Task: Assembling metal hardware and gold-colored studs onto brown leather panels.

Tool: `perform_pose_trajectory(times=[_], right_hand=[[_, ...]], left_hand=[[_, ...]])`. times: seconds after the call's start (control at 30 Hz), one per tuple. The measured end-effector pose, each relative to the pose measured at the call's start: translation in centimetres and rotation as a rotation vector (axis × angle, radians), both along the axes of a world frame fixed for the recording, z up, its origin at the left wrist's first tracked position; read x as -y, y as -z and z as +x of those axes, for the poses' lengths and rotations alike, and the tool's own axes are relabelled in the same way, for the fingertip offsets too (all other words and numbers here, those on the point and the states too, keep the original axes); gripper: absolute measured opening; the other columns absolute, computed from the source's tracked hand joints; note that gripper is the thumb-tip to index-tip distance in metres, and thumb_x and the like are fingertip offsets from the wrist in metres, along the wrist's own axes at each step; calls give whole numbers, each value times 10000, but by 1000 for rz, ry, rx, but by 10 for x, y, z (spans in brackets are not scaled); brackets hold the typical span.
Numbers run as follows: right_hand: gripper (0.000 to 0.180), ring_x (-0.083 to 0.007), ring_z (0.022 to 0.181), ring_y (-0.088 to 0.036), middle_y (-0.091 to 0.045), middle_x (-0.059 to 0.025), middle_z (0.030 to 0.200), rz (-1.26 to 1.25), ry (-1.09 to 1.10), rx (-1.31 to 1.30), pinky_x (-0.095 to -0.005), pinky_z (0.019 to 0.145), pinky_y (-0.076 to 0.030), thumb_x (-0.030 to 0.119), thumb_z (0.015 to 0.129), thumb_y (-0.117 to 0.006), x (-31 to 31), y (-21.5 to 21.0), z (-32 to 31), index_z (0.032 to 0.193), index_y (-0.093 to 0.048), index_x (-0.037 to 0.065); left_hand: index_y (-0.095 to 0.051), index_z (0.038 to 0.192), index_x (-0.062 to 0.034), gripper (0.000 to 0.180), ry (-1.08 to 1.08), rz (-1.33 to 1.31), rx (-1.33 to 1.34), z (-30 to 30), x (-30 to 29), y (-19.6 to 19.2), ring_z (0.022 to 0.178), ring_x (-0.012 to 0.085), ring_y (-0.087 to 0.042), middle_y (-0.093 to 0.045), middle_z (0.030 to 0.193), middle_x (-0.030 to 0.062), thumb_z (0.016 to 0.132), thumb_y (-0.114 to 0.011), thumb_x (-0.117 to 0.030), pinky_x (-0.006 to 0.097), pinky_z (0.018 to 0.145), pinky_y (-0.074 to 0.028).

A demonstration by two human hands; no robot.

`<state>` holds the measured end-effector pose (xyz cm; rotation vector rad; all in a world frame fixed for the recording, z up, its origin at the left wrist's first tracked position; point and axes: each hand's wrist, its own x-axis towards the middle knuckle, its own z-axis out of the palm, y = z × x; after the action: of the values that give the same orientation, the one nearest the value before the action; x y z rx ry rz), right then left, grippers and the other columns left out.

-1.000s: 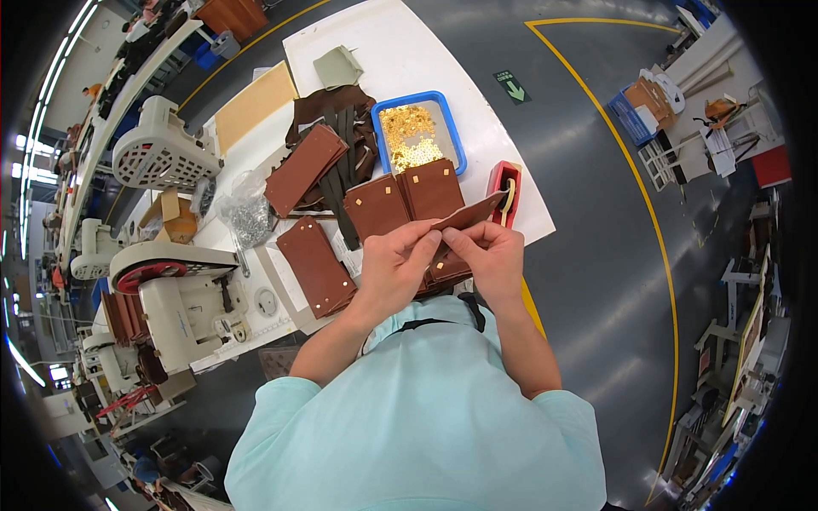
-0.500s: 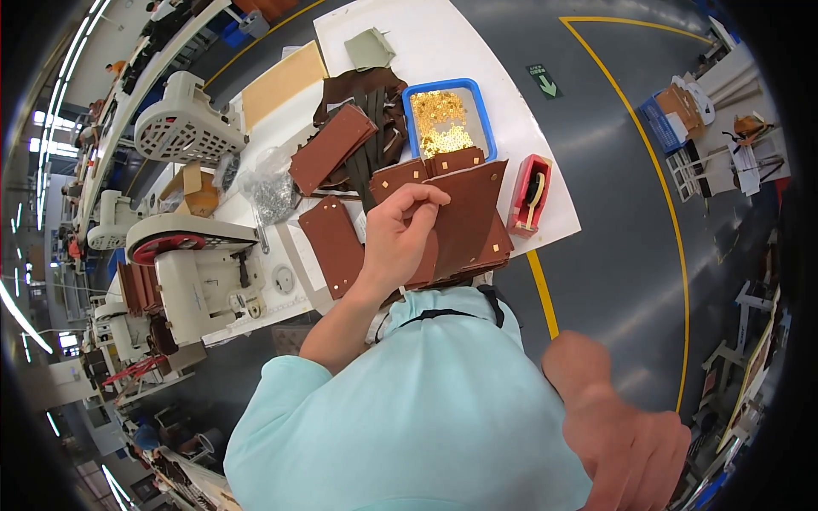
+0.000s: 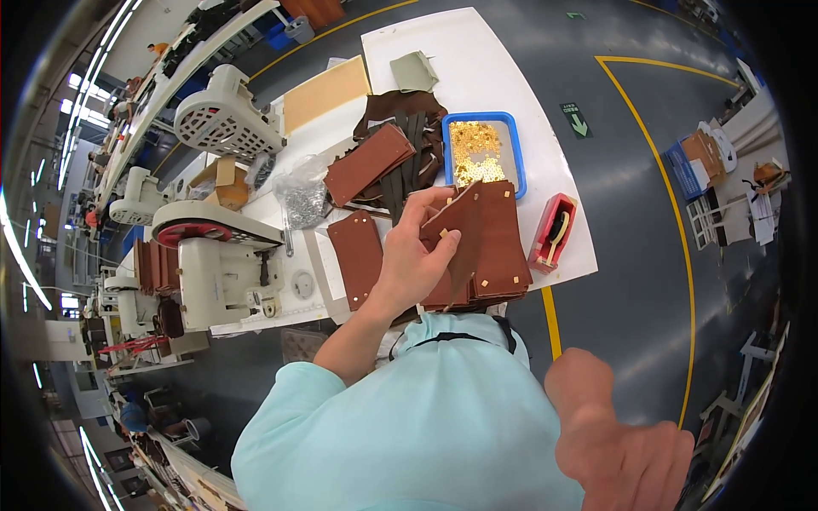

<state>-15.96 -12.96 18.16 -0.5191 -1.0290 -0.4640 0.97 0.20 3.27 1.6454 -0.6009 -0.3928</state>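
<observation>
Panel and left hand show the newest change: half a second ago the panel spread face-on over the stack; now we see it tipped steeply, its far edge swung toward eleven o'clock, so more of the stack's right side shows, with gold clips at its near corners. We take this as one-handed turning of the panel, the right hand adding nothing to it.

Our left forearm comes in from seven o'clock. Thumb and fingers are pinched together on the panel's left side, the thumb near us, the fingers partly hidden behind. The panel stands at two o'clock from that hand, raised over the stack, with the tray at one o'clock and the tape dispenser near three.

Our right hand stays low, between four and five o'clock, well apart from the panel, wrist bent and knuckles outward. Its fingers look curled, but their tips are hidden, so we cannot tell whether they grip anything.
</observation>
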Motion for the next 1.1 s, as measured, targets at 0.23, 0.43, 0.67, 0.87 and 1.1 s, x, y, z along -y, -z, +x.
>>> perform_pose_trajectory(times=[0.23,0.43,0.67,0.87,1.1], right_hand=[[389,-185,518,-544,-506,-70,542,-15,-37,21,-422,942,-526,-52,867,-537,1,-2,1,514,-483,99],[401,-181,504,-535,-502,-67,536,24,-34,-4,-427,944,-525,-56,863,-541,-4,-7,4,498,-475,99],[390,-186,496,-529,-497,-74,533,1,-32,-29,-444,952,-519,-53,861,-541,-1,-3,-3,504,-487,93],[386,-199,508,-542,-512,-89,543,-27,23,-15,-451,955,-518,-26,885,-527,4,7,-10,517,-502,89],[137,-123,577,-544,-600,-49,710,37,942,-899,-263,537,-447,96,870,-627,29,118,4,808,-630,-26]], left_hand=[[-681,1121,-26,310,167,242,-2,7,-17,-12,823,62,-578,-647,1022,37,838,-577,45,215,699,-461],[-713,1024,0,211,79,205,77,8,-18,-11,752,74,-613,-692,905,40,814,-690,3,214,652,-480],[-707,1023,-9,233,80,177,76,11,-17,-21,856,112,-636,-687,986,65,800,-666,44,241,759,-500],[-684,1120,-45,295,151,224,158,15,-17,-17,824,149,-657,-689,979,75,839,-621,21,253,738,-511],[-728,1011,-20,195,53,277,147,13,-22,-22,803,108,-653,-719,929,72,823,-683,5,232,697,-506]])
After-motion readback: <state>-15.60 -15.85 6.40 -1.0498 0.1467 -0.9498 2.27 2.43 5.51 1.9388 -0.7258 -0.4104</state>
